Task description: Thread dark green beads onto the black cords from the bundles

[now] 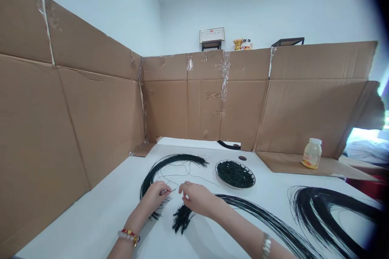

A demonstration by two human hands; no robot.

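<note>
My left hand [156, 195] rests on the white table [100, 214], fingers pinched on a thin black cord [170, 191] near the end of a curved bundle of black cords [164, 164]. Just to the right, my right hand [196, 197] is also pinched, fingertips close to the left hand's, over a bundle of black cords with beaded ends [182, 218]. That bundle trails away to the right under my right forearm. A plate of small black beads [235, 174] sits just beyond my right hand.
Taped cardboard walls [75, 121] enclose the table on the left and back. A small yellow-labelled bottle [311, 153] stands on a cardboard flap at the right. Another large bundle of black cords [328, 210] lies at the right edge.
</note>
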